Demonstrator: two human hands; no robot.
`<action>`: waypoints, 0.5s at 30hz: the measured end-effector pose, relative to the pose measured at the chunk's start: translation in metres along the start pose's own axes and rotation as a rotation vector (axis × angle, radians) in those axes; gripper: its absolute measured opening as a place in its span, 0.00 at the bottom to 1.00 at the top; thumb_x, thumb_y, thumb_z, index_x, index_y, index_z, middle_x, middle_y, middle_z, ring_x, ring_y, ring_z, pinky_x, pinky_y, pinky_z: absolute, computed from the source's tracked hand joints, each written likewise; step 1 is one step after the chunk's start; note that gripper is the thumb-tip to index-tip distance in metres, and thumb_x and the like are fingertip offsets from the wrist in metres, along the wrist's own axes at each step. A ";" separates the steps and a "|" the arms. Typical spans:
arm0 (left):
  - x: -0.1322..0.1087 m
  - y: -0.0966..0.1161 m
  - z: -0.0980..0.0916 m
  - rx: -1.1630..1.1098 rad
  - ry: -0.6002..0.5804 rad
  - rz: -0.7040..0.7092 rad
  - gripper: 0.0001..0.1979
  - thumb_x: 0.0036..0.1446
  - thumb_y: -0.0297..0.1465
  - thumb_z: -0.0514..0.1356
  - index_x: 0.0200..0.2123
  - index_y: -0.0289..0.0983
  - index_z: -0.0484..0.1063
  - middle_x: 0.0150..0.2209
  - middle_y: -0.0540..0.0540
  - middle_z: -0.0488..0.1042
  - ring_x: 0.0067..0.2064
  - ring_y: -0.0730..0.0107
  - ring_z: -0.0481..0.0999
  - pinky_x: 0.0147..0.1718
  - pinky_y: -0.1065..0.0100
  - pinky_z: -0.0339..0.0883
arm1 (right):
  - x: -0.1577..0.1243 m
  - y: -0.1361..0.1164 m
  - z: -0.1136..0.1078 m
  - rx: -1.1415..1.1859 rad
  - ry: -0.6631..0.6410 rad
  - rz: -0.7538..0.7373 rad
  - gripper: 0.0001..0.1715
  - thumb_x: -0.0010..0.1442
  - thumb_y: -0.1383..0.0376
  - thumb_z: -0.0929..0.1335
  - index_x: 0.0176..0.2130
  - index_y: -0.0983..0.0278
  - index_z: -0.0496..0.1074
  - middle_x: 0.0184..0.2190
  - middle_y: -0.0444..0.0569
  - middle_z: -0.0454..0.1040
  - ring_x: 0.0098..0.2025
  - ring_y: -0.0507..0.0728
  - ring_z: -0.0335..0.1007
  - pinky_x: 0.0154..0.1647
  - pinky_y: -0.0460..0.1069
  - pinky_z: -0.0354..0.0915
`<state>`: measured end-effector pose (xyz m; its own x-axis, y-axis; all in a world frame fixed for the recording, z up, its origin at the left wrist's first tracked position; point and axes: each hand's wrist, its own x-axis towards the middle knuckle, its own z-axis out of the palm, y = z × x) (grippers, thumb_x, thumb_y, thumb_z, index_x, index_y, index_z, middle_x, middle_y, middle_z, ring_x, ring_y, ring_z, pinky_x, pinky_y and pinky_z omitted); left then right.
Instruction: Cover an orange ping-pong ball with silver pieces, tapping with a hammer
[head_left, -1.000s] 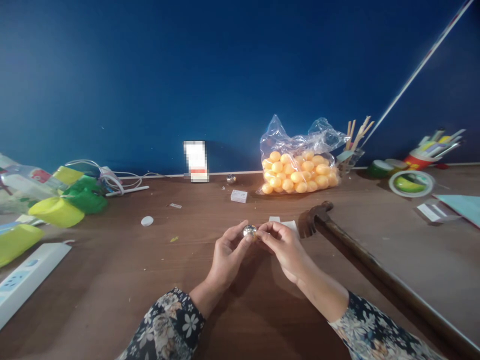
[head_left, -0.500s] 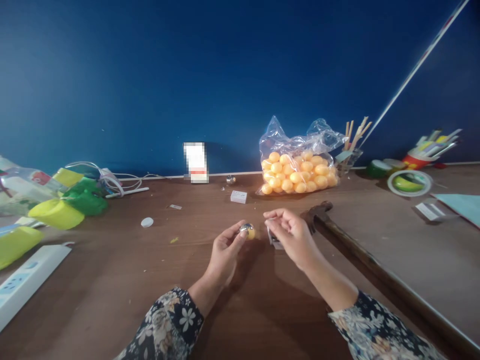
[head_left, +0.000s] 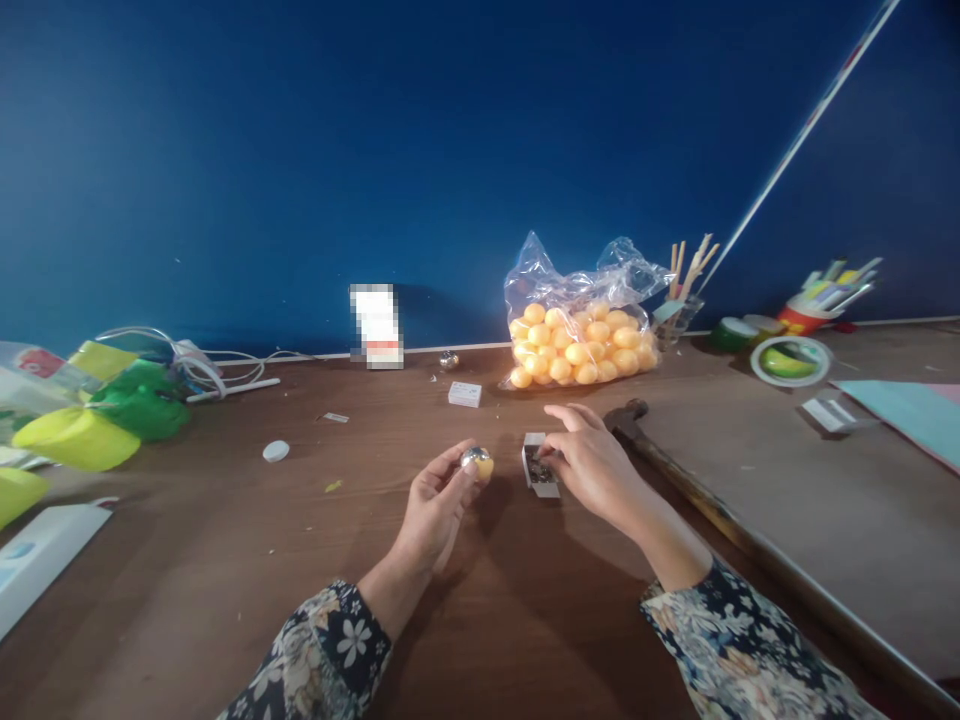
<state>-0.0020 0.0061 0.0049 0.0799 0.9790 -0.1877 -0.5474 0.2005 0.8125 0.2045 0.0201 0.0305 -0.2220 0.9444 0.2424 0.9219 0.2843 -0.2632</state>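
My floral sleeves [head_left: 337,640] lie nearest me, cuffs ending short of the fingers, which leaves my grip unhindered. My left hand [head_left: 435,505] is closed in a pinch, thumb in front and fingertips behind, around a half-silvered ball [head_left: 480,464]. That ball sits above the brown tabletop [head_left: 187,570], just left of the small white box; I suppose I grip by the silver part so the bare yellow part faces outward, toward my other side.

My right hand [head_left: 592,465] bends over that small white box [head_left: 551,490], flaps spread, thumb and index finger down at the little metal bits [head_left: 538,468] inside. Those two tips are close together – whether a bit is between them, I cannot tell. The box stands within easy reach of the ball, probably so my fingers need travel little.

Just beyond my right knuckles is the claw hammer [head_left: 709,503], handle slanting away to the side, apparently kept clear of my work. Farther back lies a printed carton [head_left: 465,395], then a silver-covered ball [head_left: 448,361] near the wall. Beside them slumps a clear plastic bag [head_left: 536,270] of yellow balls [head_left: 576,354] – its film presumably stops them rolling.
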 end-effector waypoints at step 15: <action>0.001 -0.008 -0.004 0.025 -0.017 -0.040 0.17 0.48 0.31 0.67 0.43 0.35 0.76 0.41 0.44 0.78 0.40 0.71 0.76 0.40 0.71 0.71 | 0.000 -0.006 0.009 -0.017 -0.082 -0.003 0.08 0.54 0.71 0.68 0.30 0.63 0.78 0.57 0.57 0.66 0.61 0.67 0.55 0.59 0.58 0.57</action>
<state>-0.0003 0.0051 -0.0041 0.1159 0.9705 -0.2112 -0.5222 0.2404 0.8183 0.1964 0.0198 0.0238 -0.2494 0.9541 0.1657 0.9264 0.2849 -0.2461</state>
